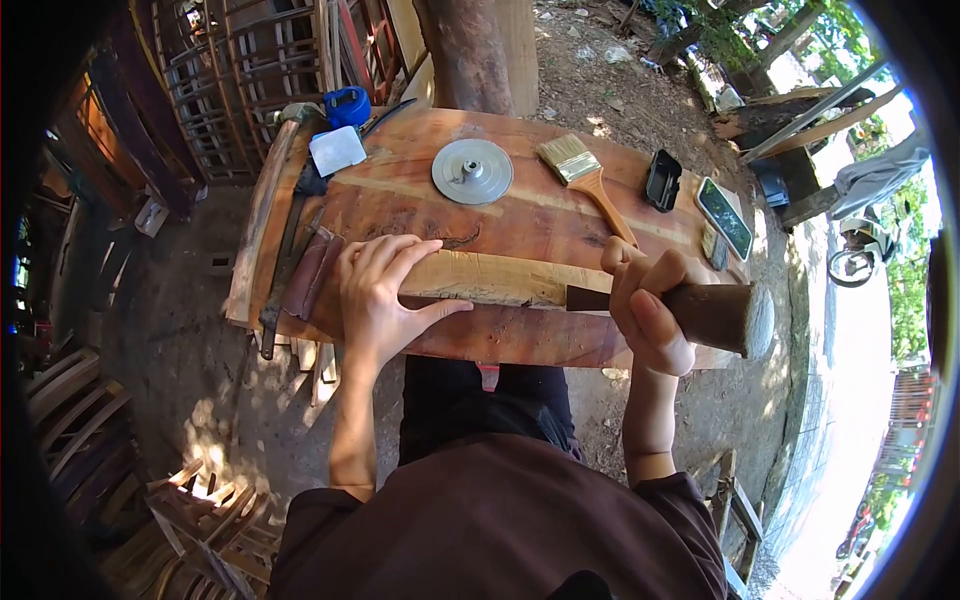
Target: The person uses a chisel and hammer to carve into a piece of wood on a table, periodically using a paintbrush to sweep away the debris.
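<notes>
A pale wooden bar [500,277] lies lengthwise on the wooden table [400,208]. Over its left end, my left hand [385,290] grips it, with the fingers along the far side and the thumb at the near edge. My right hand [650,305] is closed around a thick brown tool [710,312] at the bar's right end. The tool has a whitish butt end, and a dark flat part sticks out left of my fist against the bar. What this flat part is cannot be made out. A brown rolled piece [312,278] lies left of my left hand.
Beyond the bar are a grey metal disc [472,171], a brush [590,180], a black tray [662,181] and a phone [724,218]. A blue tape measure [347,106], a white block [338,151] and a saw [280,265] lie at the left. A tree trunk [468,55] stands behind.
</notes>
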A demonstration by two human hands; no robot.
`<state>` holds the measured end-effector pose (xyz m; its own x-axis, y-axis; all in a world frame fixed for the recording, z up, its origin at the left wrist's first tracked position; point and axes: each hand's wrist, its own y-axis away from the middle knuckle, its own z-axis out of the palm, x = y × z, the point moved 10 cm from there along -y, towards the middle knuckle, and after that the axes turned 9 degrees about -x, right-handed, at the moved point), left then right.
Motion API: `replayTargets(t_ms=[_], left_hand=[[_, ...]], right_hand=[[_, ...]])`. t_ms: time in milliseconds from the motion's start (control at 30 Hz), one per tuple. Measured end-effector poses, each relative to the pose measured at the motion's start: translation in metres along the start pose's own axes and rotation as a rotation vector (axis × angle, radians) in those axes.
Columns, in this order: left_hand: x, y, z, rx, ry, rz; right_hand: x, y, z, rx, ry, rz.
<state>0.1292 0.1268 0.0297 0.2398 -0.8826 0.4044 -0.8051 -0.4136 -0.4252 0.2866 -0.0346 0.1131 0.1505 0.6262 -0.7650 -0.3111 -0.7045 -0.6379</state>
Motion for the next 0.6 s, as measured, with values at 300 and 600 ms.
replayTargets(t_ms=[300, 600], left_hand=[[0.002, 0.0, -0.001, -0.017, 0.016, -0.01], [0.014, -0.009, -0.019, -0.038, 0.062, -0.007]], right_hand=[[-0.002, -0.001, 0.015, -0.047, 0.115, 0.082], [0.009, 0.003, 0.007, -0.03, 0.062, 0.136]])
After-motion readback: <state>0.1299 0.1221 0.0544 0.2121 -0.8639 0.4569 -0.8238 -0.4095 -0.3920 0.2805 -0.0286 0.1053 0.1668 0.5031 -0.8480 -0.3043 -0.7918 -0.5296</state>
